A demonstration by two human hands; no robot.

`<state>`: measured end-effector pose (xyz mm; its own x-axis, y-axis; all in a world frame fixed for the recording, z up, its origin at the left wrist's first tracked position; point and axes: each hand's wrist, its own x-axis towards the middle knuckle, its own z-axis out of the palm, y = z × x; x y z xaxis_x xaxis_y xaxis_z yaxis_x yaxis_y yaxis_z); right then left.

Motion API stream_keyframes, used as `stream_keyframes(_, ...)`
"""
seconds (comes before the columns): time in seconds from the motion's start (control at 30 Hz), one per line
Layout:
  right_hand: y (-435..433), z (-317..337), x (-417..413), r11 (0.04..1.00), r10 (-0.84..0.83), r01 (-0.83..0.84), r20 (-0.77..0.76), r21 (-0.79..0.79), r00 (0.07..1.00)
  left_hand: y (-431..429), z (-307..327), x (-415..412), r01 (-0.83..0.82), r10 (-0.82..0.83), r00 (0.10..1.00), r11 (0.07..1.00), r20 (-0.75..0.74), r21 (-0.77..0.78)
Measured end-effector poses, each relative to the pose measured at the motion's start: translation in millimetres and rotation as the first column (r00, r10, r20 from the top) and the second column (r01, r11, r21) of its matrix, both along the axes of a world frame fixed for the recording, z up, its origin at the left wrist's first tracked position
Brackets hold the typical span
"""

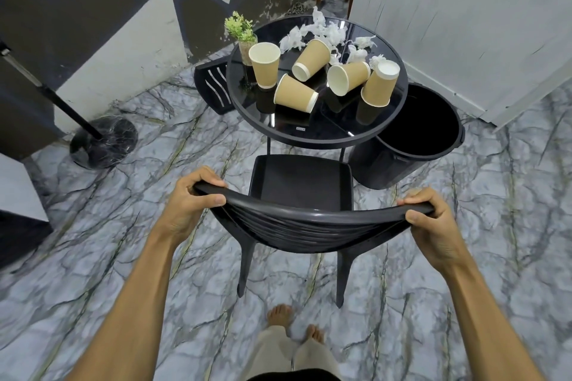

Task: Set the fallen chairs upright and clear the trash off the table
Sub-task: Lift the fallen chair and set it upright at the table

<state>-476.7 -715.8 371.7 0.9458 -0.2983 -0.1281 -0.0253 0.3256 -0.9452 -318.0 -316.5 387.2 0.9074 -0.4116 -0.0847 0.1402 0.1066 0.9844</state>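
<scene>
You hold the chair (301,195) by the two ends of its backrest, left hand (188,198) and right hand (431,219), fingers (411,201) wrapped tight around the rim, so it stays level. It stands upright, facing the table (247,108). Cups (295,94) and tissues (328,31) litter the glass; the bin (445,139) waits just beside. A second chair (213,86) lies behind the table.

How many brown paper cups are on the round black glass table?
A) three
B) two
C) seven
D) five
D: five brown paper cups sit on the round black glass table: one upright, three lying on their sides, and one upside down, among the crumpled white tissues.
</scene>
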Motion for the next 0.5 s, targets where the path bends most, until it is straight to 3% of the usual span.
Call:
stream_keyframes(0.3,-7.8,-8.4,-14.6,0.999,0.051,-0.051,-0.031,-0.016,0.998,3.6,-7.6,-15.4,0.004,-0.003,0.999,1.000,-0.033,0.021)
stream_keyframes(0.5,-5.1,-17.3,-46.8,0.987,0.094,-0.106,-0.098,-0.123,0.991,15.2,-16.7,-44.7,0.022,-0.018,0.998,0.997,-0.064,0.071)
